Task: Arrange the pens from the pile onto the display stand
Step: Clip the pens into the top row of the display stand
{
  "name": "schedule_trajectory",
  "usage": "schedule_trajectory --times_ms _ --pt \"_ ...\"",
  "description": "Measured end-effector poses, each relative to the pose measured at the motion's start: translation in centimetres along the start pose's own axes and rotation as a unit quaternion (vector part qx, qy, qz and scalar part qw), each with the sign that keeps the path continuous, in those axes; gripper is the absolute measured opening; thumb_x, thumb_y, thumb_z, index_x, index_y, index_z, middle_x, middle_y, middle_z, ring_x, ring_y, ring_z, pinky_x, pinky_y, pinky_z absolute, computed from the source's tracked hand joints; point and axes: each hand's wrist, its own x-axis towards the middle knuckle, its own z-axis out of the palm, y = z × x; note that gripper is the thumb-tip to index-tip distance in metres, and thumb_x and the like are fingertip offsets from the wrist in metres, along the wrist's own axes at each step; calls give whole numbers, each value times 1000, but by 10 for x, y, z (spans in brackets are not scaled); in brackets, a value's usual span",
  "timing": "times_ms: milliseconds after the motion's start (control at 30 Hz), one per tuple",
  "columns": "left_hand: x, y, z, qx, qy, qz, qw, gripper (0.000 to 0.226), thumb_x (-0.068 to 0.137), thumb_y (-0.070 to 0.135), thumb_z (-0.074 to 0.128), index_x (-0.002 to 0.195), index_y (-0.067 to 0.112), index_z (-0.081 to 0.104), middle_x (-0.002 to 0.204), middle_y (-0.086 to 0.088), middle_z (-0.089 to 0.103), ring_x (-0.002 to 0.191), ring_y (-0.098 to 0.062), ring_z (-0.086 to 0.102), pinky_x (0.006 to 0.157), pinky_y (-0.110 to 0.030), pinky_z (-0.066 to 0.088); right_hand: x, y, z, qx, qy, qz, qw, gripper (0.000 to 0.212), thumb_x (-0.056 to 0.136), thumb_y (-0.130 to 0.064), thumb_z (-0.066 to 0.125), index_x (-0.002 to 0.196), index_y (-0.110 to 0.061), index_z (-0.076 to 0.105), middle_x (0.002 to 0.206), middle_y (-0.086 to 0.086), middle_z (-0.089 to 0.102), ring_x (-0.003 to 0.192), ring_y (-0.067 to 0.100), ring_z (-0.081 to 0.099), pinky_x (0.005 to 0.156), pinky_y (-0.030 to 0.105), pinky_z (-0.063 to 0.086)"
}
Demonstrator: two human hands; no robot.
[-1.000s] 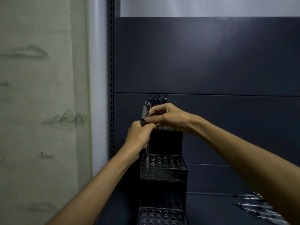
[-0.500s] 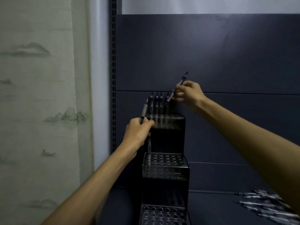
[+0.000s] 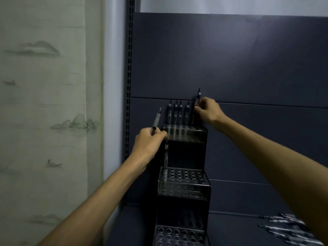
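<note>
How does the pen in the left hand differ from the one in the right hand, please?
The grey-gripped pen in the left hand tilts, clear of the black tiered stand; the dark pen in the right hand stands nearly upright over the top tier's back row. Both are pinched mid-barrel.

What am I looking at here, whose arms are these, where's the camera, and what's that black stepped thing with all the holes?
The picture comes from a camera worn on a person's head, looking forward and down, so the two bare arms are the wearer's own. The black stepped thing is a pen display stand with three tiers of holes, standing on a dark shelf. The right hand pinches a pen nearly upright at the top tier, beside four pens already standing in its back row. The left hand grips another pen that points up, beside the stand. One more pen stands in the middle tier's back left corner. At lower right, a blurred pile of pens lies on the shelf.
</note>
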Motion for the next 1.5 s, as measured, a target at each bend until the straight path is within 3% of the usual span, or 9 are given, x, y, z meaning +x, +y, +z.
schedule_trajectory --times_ms 367,867,933,1000,1067,1133,1233,1333,1500 --pt "-2 -1 6 2 -14 6 1000 42 89 20 62 60 22 33 49 8 28 45 -10 27 43 -21 26 -17 4 10 -113 -56 -2 992 17 92 -13 65 89 3 69 86 14 67 83 23 61 68 30 44" --pt "-10 4 9 19 -14 -15 1000 42 90 18 63 59 21 36 48 8 32 44 -9 30 46 -17 32 -20 7 11 -90 -68 33 993 23 96 -21 65 77 -8 69 79 7 66 84 23 66 70 30 48" --pt "-11 6 9 31 -7 -14 999 41 90 18 63 59 20 36 48 7 33 44 -9 31 44 -16 32 -24 4 9 -87 15 9 996 8 92 -17 67 91 -9 70 90 5 65 92 22 64 75 29 47" --pt "-12 8 10 48 6 -11 999 43 89 18 65 57 20 36 46 9 35 43 -6 34 43 -15 32 -35 -6 5 -77 142 -58 985 17 87 -14 64 104 -11 64 100 0 57 97 17 53 79 27 40" --pt "-13 10 13 69 18 -12 997 43 87 19 66 55 21 38 45 12 37 42 -4 37 47 -19 34 -51 -26 1 -62 193 -180 963 21 86 -13 63 106 -13 60 102 -4 50 96 13 45 79 24 37" --pt "-13 11 17 91 24 -16 995 41 86 21 67 55 21 40 49 9 40 47 -9 40 53 -25 34 -69 -49 -2 -79 168 -314 931 18 83 -13 62 101 -11 63 100 -1 53 93 15 45 76 24 36" --pt "-13 15 21 154 27 -8 988 32 88 30 62 60 21 50 63 3 58 61 -19 56 52 -28 32 -91 -72 -1 -146 26 -459 876 17 79 -11 62 92 -11 71 93 3 62 88 22 51 74 32 43" --pt "-13 17 21 209 33 -6 977 17 87 23 59 71 17 57 74 -6 63 69 -27 62 50 -29 37 -97 -79 1 -198 -87 -469 856 15 81 -15 65 90 -16 77 89 -1 69 85 21 58 78 37 48" --pt "-14 18 15 218 22 1 976 13 77 15 67 68 7 63 62 -3 60 54 -18 53 42 -24 31 -95 -83 2 -232 -143 -476 836 13 83 -10 69 95 -11 75 89 2 71 85 23 63 80 36 50"
